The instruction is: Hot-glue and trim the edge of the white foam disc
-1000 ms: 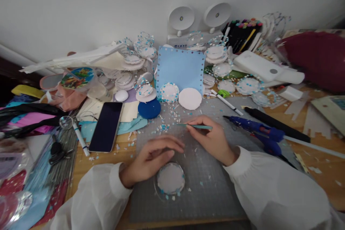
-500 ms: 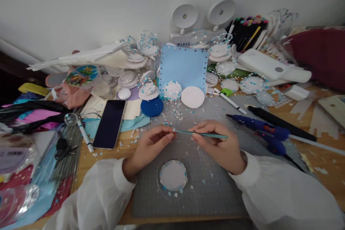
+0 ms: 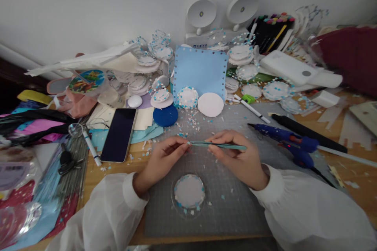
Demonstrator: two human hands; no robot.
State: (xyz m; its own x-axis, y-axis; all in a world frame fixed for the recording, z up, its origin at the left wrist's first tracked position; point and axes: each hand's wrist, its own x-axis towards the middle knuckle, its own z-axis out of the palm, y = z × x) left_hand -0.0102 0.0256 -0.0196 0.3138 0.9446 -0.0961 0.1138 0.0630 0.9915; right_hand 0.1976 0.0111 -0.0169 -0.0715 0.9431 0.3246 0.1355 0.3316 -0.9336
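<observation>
Teal tweezers are held level in my right hand, between thumb and fingers, tips pointing left. My left hand is closed in a pinch at those tips; a tiny pale piece shows there, too small to make out clearly. Below both hands, a round white disc edged with blue and white bits lies in a clear round dish on the grey cutting mat. Farther back, a plain white disc and a decorated disc rest against a light blue sheet.
A blue glue gun lies on the right, beside a black pen-like tool. On the left are a phone, a white marker and keys. Behind stand a two-headed lamp and stacked decorated discs. Small bits are scattered about the mat.
The tweezers have shifted slightly left in my right hand's grip, and their tips meet my left fingertips. Both hands otherwise stay nearly in place; the view has tilted very slightly.
</observation>
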